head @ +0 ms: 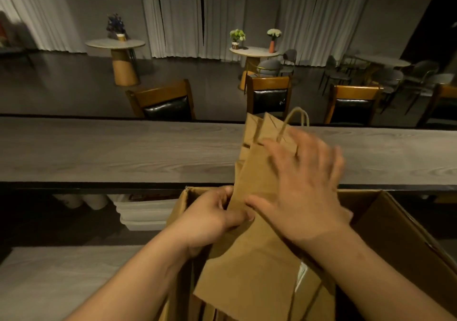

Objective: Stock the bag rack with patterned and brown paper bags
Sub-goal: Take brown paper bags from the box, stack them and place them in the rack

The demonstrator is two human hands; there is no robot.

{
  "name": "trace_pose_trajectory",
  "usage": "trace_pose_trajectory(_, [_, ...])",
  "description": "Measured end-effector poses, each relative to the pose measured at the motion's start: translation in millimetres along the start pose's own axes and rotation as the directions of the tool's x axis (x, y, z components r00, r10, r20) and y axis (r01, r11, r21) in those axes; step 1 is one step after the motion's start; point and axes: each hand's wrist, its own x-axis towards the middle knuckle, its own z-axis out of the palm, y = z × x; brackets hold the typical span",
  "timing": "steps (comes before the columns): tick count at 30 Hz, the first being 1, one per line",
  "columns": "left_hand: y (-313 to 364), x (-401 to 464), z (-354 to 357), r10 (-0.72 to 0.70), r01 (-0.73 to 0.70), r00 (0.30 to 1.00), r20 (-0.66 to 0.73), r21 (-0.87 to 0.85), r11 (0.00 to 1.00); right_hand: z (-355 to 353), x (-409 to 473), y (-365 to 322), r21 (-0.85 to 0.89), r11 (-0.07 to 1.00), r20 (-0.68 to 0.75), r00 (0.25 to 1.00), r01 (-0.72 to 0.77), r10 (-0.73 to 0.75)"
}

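Left hand (212,218) pinches the left edge of the brown bags (257,234), thumb on front, fingers curled behind. Right hand (304,192) lies flat on the bags' face, fingers spread and straight, gripping nothing; it's motion-blurred.

Bags: flat stack, tilted, tops toward 12 o'clock, bottoms down in the box (395,221). Twisted handle (296,117) sticks up past the far edge of the counter (111,152). Upper half of the stack overlaps the counter; lower half sits inside the box at 6 o'clock.

Box: open cardboard, its left wall just beside the left hand, right wall and flap running out to 4 o'clock. Bare box interior between the right wrist and the right wall.

Counter runs full width, 9 to 3 o'clock, bare on both sides of the bags. Below its near edge at 8 o'clock: shelf with white trays (143,214) and cups (81,200). Lower worktop (61,278) at 7 o'clock.

Beyond the counter at 12: chairs (268,98), round tables (115,44), curtains.

Can't see a rack or patterned bags.
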Motion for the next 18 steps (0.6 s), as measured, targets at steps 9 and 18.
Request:
trace_pose_trajectory(9, [6, 0, -3, 0.044, -0.069, 0.972, -0.231, -0.101, 0.993, 27, -4, 14, 0.683, 0.455, 0.455, 0.82, -0.572, 0.348])
trace_pose_trajectory(18, [13, -4, -2, 0.049, -0.079, 0.982, -0.183, -0.156, 0.985, 30, 3, 33, 0.77, 0.069, 0.624, 0.772, -0.634, 0.122])
